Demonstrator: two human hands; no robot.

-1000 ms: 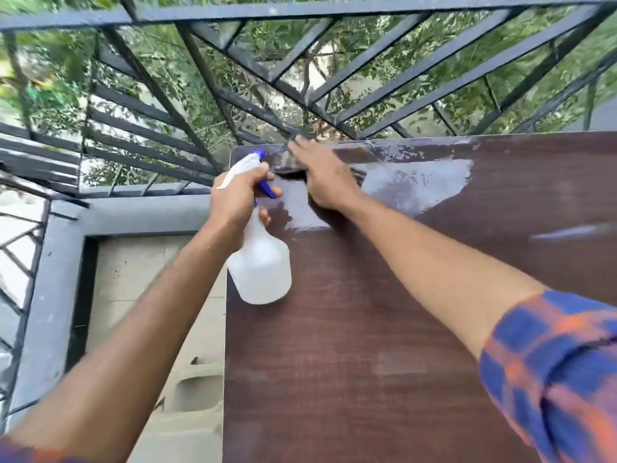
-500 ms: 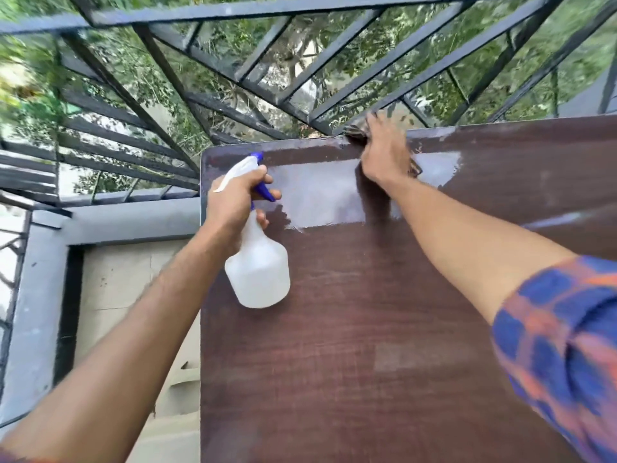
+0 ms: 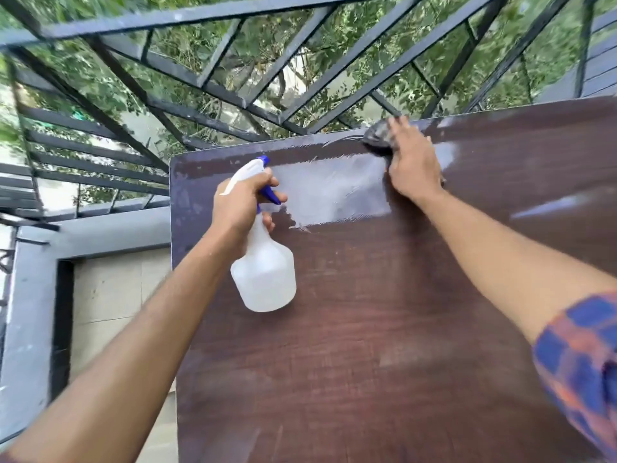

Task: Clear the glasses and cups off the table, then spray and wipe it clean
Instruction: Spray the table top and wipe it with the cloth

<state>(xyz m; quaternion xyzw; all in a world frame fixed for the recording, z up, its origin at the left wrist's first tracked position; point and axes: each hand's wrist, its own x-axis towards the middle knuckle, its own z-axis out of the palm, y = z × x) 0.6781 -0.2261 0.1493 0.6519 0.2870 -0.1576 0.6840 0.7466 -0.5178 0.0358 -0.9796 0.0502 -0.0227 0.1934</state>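
The dark cloth has been carried further right along the far edge of the brown table, pressed flat under the right hand. The white spray bottle stays gripped by the left hand, raised above the table. No writing is legible.

a: where did the head view look from?
b: from above the near edge of the table, close over it, tipped forward and down so the brown top filled the lower right.
a: and which way did it face?
b: toward the table's far edge, where the railing stood just beyond. both forearms reached in from the table's near side.
a: any second view?
b: none, so nothing was shared.
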